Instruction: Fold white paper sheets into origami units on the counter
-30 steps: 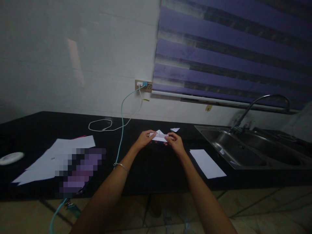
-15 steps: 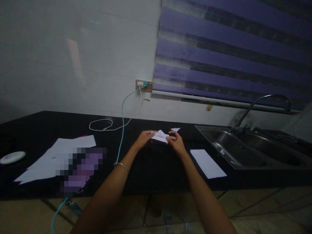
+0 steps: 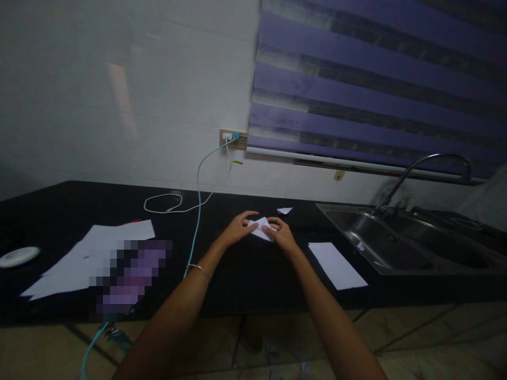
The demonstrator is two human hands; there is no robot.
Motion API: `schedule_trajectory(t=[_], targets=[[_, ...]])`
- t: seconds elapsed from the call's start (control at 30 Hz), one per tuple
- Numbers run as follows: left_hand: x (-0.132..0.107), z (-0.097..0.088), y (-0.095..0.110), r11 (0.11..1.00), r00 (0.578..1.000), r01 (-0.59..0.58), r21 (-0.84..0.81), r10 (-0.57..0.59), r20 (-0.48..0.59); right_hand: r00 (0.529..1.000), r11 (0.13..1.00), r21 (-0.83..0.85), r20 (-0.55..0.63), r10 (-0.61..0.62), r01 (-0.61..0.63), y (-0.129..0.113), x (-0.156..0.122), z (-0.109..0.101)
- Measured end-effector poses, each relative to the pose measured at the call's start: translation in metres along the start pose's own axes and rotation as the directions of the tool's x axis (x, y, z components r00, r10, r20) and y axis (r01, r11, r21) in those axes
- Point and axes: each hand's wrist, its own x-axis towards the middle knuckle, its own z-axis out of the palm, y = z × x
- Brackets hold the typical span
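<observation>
A small piece of folded white paper with a raised pointed part is between my hands, over the black countertop. My left hand grips its left side, the thumb on top and the index finger stretched out behind. On the right side, my right hand pinches it with the thumb against the raised part and the fingers curled behind. Behind my right hand lies a small folded paper boat shape. A flat white paper strip rests to the right of my right forearm.
White sheets lie at the left beside a blurred purple object and a white round object. A teal cable and a white cable run from the wall socket. The steel sink is at the right.
Both hands have shifted their grip on the folded paper. It has turned and its point now stands up more. My right thumb has moved inward onto it.
</observation>
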Motion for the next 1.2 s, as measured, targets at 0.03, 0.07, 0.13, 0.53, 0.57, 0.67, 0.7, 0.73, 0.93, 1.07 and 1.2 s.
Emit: schedule_trajectory(t=[0.03, 0.07, 0.13, 0.53, 0.57, 0.67, 0.7, 0.73, 0.93, 1.07, 1.2], targets=[[-0.001, 0.001, 0.002, 1.000, 1.000, 0.007, -0.011, -0.008, -0.007, 1.000, 1.000, -0.015, -0.002, -0.003, 0.003, 0.001, 0.000, 0.000], [-0.001, 0.001, 0.003, 1.000, 1.000, 0.015, -0.022, -0.015, -0.010, 1.000, 1.000, -0.029, -0.003, -0.006, 0.006, 0.002, 0.001, 0.000], [-0.001, 0.002, 0.005, 0.999, 0.999, 0.027, -0.021, -0.026, 0.018, 1.000, 0.998, -0.055, 0.002, -0.016, 0.016, 0.003, 0.001, -0.001], [0.000, -0.002, -0.001, 0.973, 0.989, -0.027, 0.231, -0.008, 0.148, 0.999, 0.993, -0.112, -0.021, -0.041, 0.038, 0.010, 0.004, -0.001], [0.000, -0.002, -0.001, 0.971, 0.990, -0.033, 0.239, -0.001, 0.144, 0.999, 0.993, -0.109, -0.018, -0.039, 0.037, 0.011, 0.005, -0.001], [0.000, -0.001, -0.004, 0.967, 0.990, -0.053, 0.248, 0.018, 0.141, 0.999, 0.993, -0.109, -0.003, -0.050, 0.050, 0.011, 0.006, 0.000], [0.000, -0.001, -0.005, 0.968, 0.990, -0.056, 0.244, 0.022, 0.141, 0.999, 0.993, -0.106, 0.003, -0.053, 0.053, 0.011, 0.005, 0.000], [0.000, -0.001, -0.006, 0.970, 0.990, -0.055, 0.237, 0.022, 0.139, 0.999, 0.994, -0.100, 0.013, -0.050, 0.051, 0.010, 0.005, 0.000], [0.001, -0.004, -0.007, 0.983, 0.994, -0.040, 0.178, 0.020, 0.110, 0.993, 0.998, -0.052, 0.116, -0.023, 0.029, 0.004, -0.002, 0.000], [-0.001, -0.006, -0.002, 0.992, 0.995, 0.009, 0.127, -0.021, 0.098, 0.996, 0.994, -0.106, 0.084, -0.018, 0.027, 0.003, -0.003, -0.003], [-0.003, -0.008, 0.004, 0.998, 0.991, 0.062, 0.029, -0.065, 0.117, 1.000, 0.993, -0.116, -0.003, -0.006, 0.005, 0.000, -0.001, -0.007]])
